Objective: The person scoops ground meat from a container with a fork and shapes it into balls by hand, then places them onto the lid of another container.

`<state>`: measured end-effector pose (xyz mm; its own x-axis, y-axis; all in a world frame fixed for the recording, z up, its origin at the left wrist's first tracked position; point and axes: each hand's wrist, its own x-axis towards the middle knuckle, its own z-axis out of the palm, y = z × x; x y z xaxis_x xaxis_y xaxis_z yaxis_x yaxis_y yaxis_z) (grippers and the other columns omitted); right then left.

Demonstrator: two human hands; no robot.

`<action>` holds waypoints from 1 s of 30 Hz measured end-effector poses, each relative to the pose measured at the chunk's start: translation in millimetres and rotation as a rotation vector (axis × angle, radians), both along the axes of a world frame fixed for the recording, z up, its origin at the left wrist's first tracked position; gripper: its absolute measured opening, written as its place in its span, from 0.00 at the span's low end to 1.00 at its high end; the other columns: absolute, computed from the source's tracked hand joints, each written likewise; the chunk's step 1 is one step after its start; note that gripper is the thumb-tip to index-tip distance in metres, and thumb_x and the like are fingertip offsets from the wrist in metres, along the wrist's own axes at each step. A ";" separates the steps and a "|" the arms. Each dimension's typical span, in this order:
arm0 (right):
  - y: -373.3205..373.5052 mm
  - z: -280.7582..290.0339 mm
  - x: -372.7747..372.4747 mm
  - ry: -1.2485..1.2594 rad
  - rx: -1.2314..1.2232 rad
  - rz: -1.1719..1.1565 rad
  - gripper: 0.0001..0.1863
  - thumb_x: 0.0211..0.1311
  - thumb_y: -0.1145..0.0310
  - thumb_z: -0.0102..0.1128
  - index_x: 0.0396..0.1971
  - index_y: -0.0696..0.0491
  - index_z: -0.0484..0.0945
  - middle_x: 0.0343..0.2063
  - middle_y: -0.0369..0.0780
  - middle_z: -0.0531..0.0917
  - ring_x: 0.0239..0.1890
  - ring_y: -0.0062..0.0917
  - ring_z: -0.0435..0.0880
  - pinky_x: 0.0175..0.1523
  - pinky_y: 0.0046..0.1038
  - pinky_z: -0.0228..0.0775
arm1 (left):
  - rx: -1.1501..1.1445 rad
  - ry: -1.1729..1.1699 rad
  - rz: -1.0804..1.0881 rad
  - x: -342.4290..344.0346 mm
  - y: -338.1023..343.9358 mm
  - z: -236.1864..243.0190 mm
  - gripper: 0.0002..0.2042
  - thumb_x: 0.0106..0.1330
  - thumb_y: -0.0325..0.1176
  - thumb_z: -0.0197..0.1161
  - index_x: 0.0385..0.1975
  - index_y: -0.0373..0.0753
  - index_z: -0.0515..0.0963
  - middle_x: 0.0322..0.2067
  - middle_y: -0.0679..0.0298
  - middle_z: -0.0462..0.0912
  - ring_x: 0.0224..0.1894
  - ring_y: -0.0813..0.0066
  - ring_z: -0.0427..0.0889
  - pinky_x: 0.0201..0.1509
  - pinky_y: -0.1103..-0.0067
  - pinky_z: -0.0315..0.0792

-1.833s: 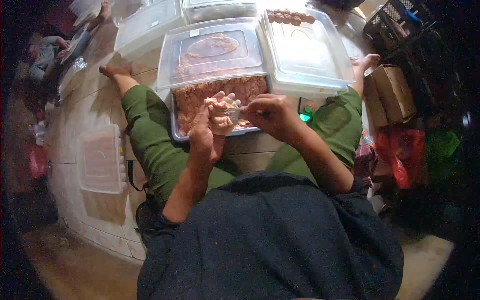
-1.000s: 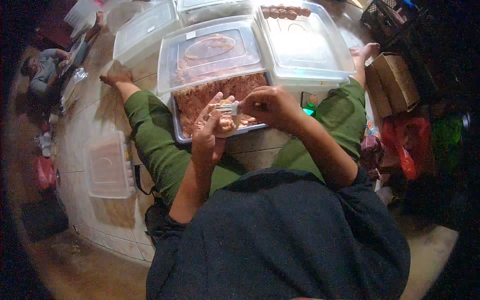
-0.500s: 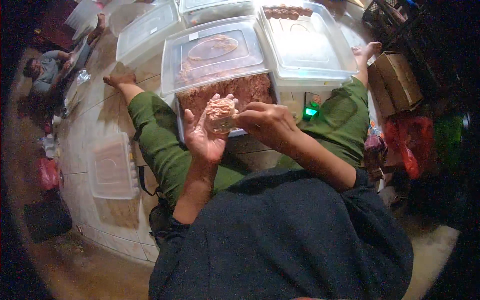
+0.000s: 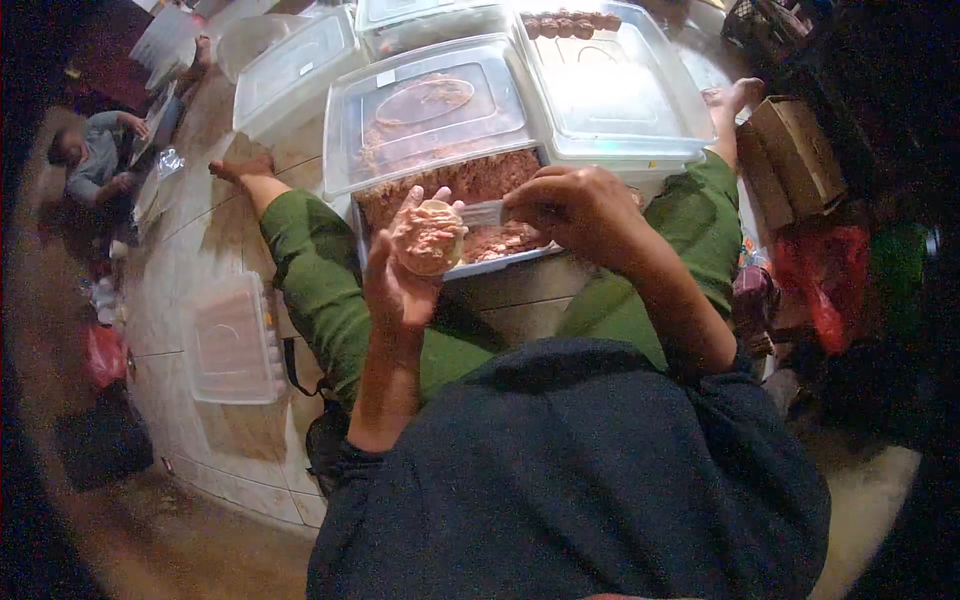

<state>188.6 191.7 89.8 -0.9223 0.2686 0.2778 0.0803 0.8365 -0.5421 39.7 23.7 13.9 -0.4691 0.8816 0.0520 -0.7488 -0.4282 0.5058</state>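
Tiled floor [image 4: 215, 235] lies under the meat tray [image 4: 505, 262]. Left hand [image 4: 405, 275] now cradles a filled wrapper [image 4: 427, 237] above it; right hand [image 4: 575, 210] grips a flat spreader [image 4: 483, 213], newly loaded.

Dark navy top [image 4: 570, 470], coarse weave, sleeves pushed above the elbows; forearms bare. Green trousers [image 4: 310, 270], cuffs ending above the ankles. Feet bare. Left hand [image 4: 405, 270] and right hand [image 4: 580, 210] ungloved, no rings or watch seen.

Tiled floor [image 4: 215, 235] carries clear lidded tubs [image 4: 610, 85], a loose lid [image 4: 230, 340] and a cardboard box [image 4: 795, 155].
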 end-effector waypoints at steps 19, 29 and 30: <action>3.8 -28.5 1.5 -0.012 -0.120 -0.014 0.08 0.52 0.68 0.61 0.31 0.52 0.81 0.29 0.40 0.82 0.29 0.27 0.81 0.32 0.26 0.72 | -0.073 -0.063 -0.069 13.2 -0.2 13.8 0.50 0.52 0.66 0.52 0.62 0.29 0.42 0.61 0.40 0.49 0.62 0.50 0.57 0.64 0.63 0.54; 15.2 -92.9 -9.3 -0.231 -0.865 0.198 0.11 0.50 0.72 0.58 0.33 0.61 0.78 0.27 0.38 0.81 0.29 0.16 0.77 0.36 0.19 0.70 | -0.316 0.022 -0.325 18.1 0.0 -0.5 0.46 0.54 0.63 0.52 0.63 0.35 0.41 0.57 0.46 0.59 0.57 0.57 0.64 0.58 0.67 0.63; 12.0 -94.7 -12.6 -0.278 -0.909 0.188 0.10 0.50 0.71 0.58 0.31 0.61 0.78 0.27 0.38 0.81 0.29 0.16 0.76 0.35 0.19 0.69 | -0.342 0.010 -0.358 17.9 -1.0 -3.1 0.46 0.55 0.62 0.52 0.64 0.36 0.41 0.56 0.47 0.60 0.56 0.58 0.65 0.58 0.67 0.64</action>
<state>176.0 203.7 -4.9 -0.9736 0.1142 -0.1975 0.2108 0.1191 -0.9703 57.6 22.7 10.8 -0.1344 0.9545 -0.2661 -0.8131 0.0472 0.5801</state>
